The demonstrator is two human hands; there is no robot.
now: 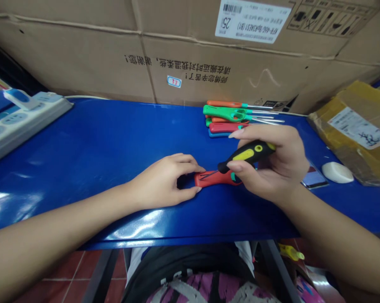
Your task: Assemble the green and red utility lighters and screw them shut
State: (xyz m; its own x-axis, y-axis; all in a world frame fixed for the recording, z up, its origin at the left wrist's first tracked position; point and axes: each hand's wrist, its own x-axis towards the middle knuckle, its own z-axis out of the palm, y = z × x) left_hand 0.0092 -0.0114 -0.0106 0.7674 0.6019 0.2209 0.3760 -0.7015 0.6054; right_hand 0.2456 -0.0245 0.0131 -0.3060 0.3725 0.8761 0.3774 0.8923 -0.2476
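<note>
A red lighter-like tool [213, 178] lies on the blue table [107, 143]. My left hand [164, 181] pinches its left end between thumb and fingers and holds it down. My right hand [272, 164] is closed round a black and yellow screwdriver [246, 155]. The screwdriver's thin tip rests on the red tool's body close to my left fingertips.
A pile of several red, green, orange and blue long-nosed lighters [230, 117] lies behind my right hand. A white power strip [16, 122] sits at far left. Cardboard boxes [190, 46] line the back; a taped parcel [357, 126], a white oval object [337, 172] and a phone [312, 179] are at right.
</note>
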